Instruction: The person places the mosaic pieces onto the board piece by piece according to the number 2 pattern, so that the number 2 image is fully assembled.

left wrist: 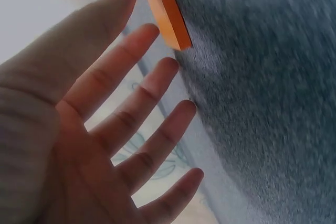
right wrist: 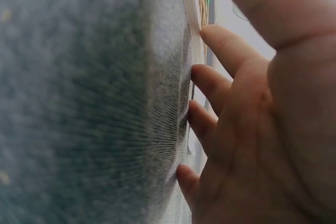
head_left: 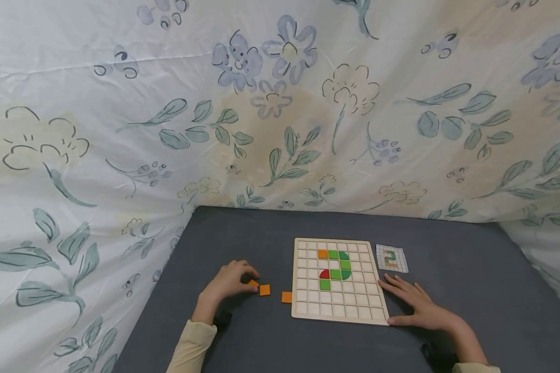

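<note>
In the head view my left hand [head_left: 232, 280] is over the dark cloth, thumb and index finger around an orange square tile [head_left: 253, 284]. The left wrist view shows those fingers apart, with the orange tile [left wrist: 169, 18] just beyond their tips and not pinched. A second orange tile [head_left: 265, 290] lies beside it. A third orange tile [head_left: 287, 297] touches the left edge of the wooden grid board [head_left: 308, 309]. My right hand [head_left: 417, 306] rests with spread fingers, thumb and fingertips against the board's right edge. Green, orange and red pieces [head_left: 335, 274] form a figure on the board.
A small pattern card [head_left: 392, 258] showing a coloured figure on a grid lies right of the board's upper corner. Dark cloth [head_left: 242, 233] covers the table. A flower-printed curtain [head_left: 270, 155] hangs behind and along the sides.
</note>
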`<act>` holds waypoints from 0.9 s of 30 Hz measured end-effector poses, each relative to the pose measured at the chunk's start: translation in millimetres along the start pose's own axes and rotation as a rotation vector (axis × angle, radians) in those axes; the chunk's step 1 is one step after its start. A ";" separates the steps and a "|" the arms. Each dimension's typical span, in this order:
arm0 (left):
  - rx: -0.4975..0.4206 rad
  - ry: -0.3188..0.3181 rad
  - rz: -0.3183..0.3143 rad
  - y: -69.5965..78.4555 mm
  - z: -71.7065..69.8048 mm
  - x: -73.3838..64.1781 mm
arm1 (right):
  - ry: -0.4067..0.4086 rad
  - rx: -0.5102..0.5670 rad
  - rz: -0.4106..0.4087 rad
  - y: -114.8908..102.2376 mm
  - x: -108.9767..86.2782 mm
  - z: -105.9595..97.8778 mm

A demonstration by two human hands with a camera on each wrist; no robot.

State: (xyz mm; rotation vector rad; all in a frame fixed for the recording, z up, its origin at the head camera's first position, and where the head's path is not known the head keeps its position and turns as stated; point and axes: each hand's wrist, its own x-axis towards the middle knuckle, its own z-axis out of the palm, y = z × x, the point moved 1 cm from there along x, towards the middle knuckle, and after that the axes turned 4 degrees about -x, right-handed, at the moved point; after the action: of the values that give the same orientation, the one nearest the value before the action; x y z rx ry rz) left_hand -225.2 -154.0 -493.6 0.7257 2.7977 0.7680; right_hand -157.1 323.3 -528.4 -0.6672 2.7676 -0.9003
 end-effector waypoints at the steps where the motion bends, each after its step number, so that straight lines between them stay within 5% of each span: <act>1: 0.000 -0.004 0.000 -1.0 -0.8 -0.4 | -0.002 -0.016 0.009 -0.1 0.3 -0.3; 27: -0.015 0.001 -0.004 -6.7 -2.4 -3.4 | 0.095 -0.157 -0.055 -3.4 -0.9 2.0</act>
State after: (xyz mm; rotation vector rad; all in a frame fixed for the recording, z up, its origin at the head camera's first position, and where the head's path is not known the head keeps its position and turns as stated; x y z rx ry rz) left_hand -225.6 -161.8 -495.0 0.7166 2.7908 0.7882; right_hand -154.5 320.2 -527.9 -0.7471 2.9417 -0.7482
